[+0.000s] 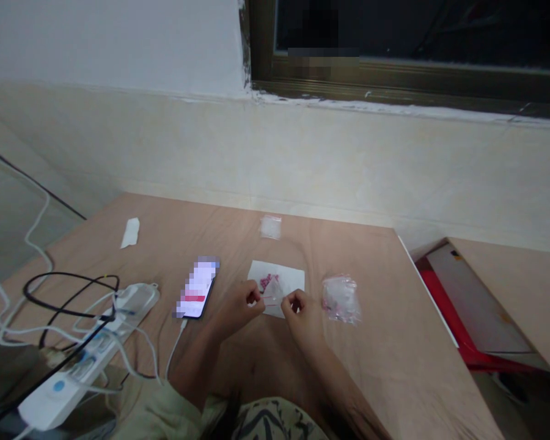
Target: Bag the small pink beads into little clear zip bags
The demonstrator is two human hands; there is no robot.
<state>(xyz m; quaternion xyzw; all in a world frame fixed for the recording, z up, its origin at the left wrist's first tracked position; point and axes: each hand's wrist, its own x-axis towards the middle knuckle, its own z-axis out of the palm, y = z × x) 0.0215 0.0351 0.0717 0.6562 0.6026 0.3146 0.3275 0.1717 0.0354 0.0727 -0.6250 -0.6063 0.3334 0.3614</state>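
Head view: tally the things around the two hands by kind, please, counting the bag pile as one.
Phone: 1
Power strip: 1
White paper: 2 (sheet, scrap)
Clear plastic bags: 3 (far bag, pile on the right, small bag between the fingers)
Total: 7
Pink-red pieces: too small to count.

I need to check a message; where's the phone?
In the head view, the phone lies left of centre, between the power strip and the left hand.
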